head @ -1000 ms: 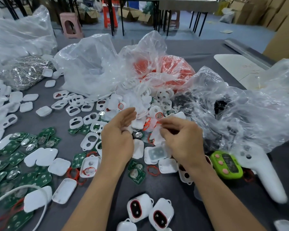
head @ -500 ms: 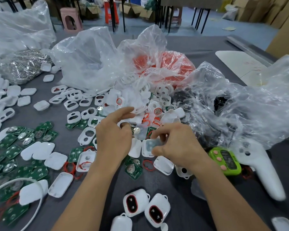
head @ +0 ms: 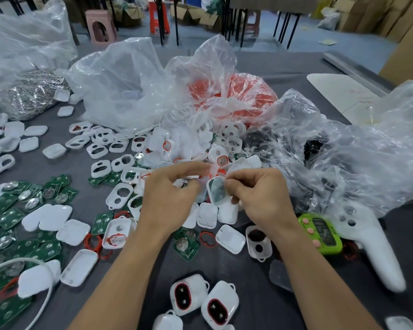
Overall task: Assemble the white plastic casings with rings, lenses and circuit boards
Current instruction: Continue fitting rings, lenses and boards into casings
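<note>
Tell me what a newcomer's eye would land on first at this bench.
First the two hands at the centre: the right hand pinches a white casing close to the left hand. Behind them rise crumpled clear bags, one holding orange-red rings. Green circuit boards spread across the left, and a lime-green timer lies at the right.
</note>
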`<state>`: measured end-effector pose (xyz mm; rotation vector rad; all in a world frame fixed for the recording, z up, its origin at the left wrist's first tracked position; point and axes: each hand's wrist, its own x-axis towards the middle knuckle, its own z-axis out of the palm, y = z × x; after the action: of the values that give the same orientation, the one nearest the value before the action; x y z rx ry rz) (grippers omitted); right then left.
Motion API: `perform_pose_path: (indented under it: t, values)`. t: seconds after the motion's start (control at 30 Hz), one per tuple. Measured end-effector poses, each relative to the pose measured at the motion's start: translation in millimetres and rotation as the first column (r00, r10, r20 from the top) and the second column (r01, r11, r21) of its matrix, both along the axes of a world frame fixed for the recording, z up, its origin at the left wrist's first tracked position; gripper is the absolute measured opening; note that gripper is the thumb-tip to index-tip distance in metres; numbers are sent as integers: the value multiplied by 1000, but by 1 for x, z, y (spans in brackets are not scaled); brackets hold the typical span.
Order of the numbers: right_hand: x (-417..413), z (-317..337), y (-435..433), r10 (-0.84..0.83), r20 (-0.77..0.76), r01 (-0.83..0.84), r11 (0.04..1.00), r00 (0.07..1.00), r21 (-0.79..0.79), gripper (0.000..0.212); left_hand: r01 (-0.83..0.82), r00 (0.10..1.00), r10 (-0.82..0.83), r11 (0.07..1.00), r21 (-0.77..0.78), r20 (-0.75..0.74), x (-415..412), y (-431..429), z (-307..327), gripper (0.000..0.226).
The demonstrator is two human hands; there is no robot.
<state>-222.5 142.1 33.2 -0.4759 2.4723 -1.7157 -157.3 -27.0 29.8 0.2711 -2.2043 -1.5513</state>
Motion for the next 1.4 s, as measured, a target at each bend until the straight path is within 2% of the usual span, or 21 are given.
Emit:
perform_pose_path:
  t: [0.1,0.23,0.3,0.47,0.57,0.7,0.77,0.83,0.87,0.9,0.93,0.97,1.0,1.03,1.13,1.2,1.4]
  values:
    - [-1,2,-1,23,150,5,983,988,-185,26,254,966,-257,960,121,11,1,6,3,41]
    - [-2,4,-1,89,270,4,945,959,-326,23,446,887,-460,831,331,-41,0,1,1,45]
    - [-1,3,-3,88,270,10,939,959,-344,21,451,883,-465,804,389,-61,0,0,0,43]
    - [-1,1,-3,65,223,12,945,973,-327,23,292,955,-281,842,453,-93,-3,-7,-3,45]
    - [-3,1,0,103,248,-16,944,963,-330,19,314,944,-329,867,386,-30,-2,-9,-4,54]
    - [-2,2,1,92,226,-29,963,970,-267,7,404,894,-447,842,357,42,0,-1,-1,48]
    - [0,1,0,52,194,-4,970,980,-242,8,365,915,-403,846,387,16,0,1,1,46]
    - [-1,1,-1,-7,172,51,967,985,-249,16,217,973,-233,916,339,7,0,-1,2,45]
    - [-2,1,-1,-47,162,88,962,986,-257,20,89,995,-95,969,228,14,1,-4,1,46]
    - [-3,2,0,-90,148,127,957,985,-261,23,-50,999,50,998,37,-7,2,-5,-1,45]
    - [-4,2,2,-127,129,157,954,984,-257,24,-176,984,166,961,-212,-65,3,-5,-3,42]
    - [-5,2,2,-150,111,173,953,983,-247,25,-252,967,210,877,-409,-144,5,-3,-2,37]
    - [-5,2,2,-155,96,174,954,983,-245,26,-275,960,201,816,-509,-196,7,1,-4,34]
    - [-4,2,2,-142,92,161,954,986,-252,27,-239,969,171,821,-519,-176,6,4,-6,34]
    - [-4,3,-1,-34,159,82,947,987,-309,31,8,998,16,945,-326,68,4,9,-6,56]
    - [-4,2,-1,44,228,38,938,973,-345,30,93,987,-53,958,-271,152,4,8,-6,66]
    - [-3,3,-2,272,391,-56,874,879,-482,21,171,984,-162,976,-138,78,2,7,0,60]
